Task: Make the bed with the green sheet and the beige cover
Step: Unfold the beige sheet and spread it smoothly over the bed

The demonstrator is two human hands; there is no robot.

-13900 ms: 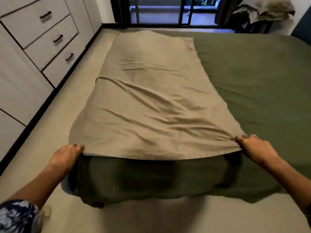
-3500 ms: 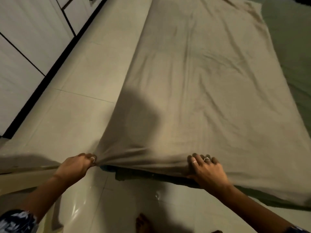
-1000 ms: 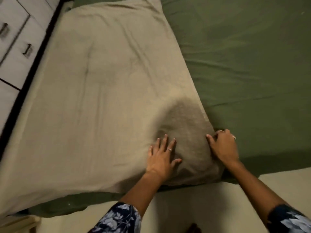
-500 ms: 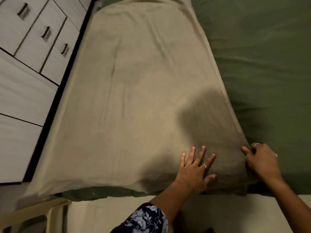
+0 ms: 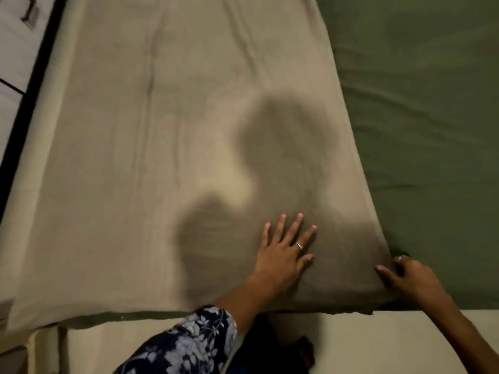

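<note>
Cover (image 5: 167, 147) spread flat over left and centre of frame, sheet (image 5: 426, 125) bare at right and showing as a thin strip under the cover's lower edge. Left hand (image 5: 283, 255) pressed flat on cover at lower centre, fingers splayed. Right hand (image 5: 407, 276) at lower right, curled on cover's corner, thumb on top. Drawers (image 5: 16, 36) at upper left.

You are working in a home bedroom: a bed (image 5: 351, 336) dressed with a green sheet (image 5: 421, 130) and beige cover (image 5: 162, 130), a drawer unit (image 5: 16, 36) alongside.
</note>
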